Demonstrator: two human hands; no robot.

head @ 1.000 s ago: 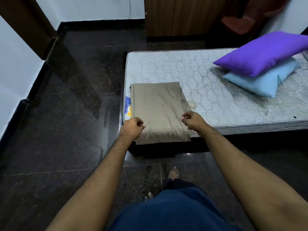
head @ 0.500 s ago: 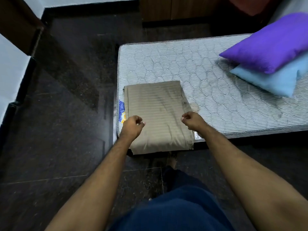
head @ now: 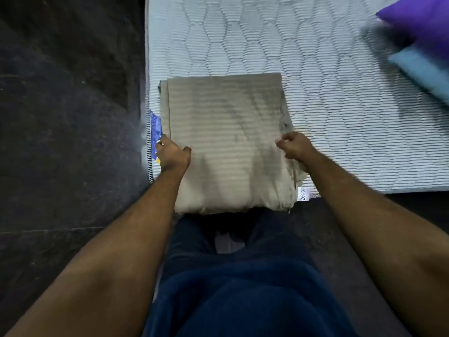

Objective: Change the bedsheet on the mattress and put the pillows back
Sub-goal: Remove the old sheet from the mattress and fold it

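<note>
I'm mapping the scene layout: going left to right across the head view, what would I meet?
Dark floor → left hand → folded beige bedsheet → right hand → bare mattress → purple pillow.

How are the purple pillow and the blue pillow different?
The purple pillow is dark violet, while the light blue pillow is pale. The purple pillow lies on top; the blue one sits underneath, nearer the mattress edge. Both rest on the white quilted mattress, partly cut off at the picture's right side.
</note>
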